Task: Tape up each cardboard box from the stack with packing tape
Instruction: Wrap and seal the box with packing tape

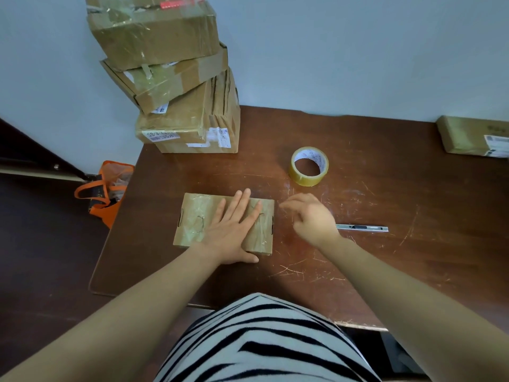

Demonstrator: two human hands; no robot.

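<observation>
- Spreading across the view, a scratched brown desk (385,271) carries everything.
- A leaning stack of boxes (190,125) stands at its far left corner.
- A small flat box (198,216) lies near the front edge, under the left hand (234,230), which presses flat on it with straight fingers.
- The right hand (311,219) hovers just beside the box's right edge, fingers curled; whether it pinches anything cannot be told.
- A tape roll (305,181) lies beyond that hand, and a metal knife (362,228) lies to its right.

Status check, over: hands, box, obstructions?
Left hand flat on small cardboard box. Right hand beside it, fingers curled, blurred. Packing tape roll untouched beyond. Nothing blocking.
</observation>
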